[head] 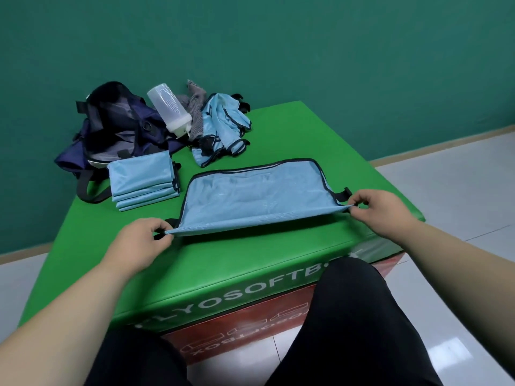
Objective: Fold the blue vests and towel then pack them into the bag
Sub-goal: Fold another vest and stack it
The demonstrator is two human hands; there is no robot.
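Observation:
A light blue vest (256, 196) with dark trim lies spread across the green soft box (223, 263). My left hand (139, 240) pinches its near left corner and my right hand (381, 210) pinches its near right corner, lifting the near edge slightly. A stack of folded blue vests (143, 181) sits to the left. Unfolded blue vests (223, 129) lie heaped at the back. A grey towel (195, 110) is bunched behind them. The dark navy bag (117, 126) stands open at the back left.
A clear plastic shaker bottle (168, 108) leans on the bag beside the towel. The box's right edge drops to a pale tiled floor (459, 190). A green wall rises behind. My legs in black trousers are at the box's near side.

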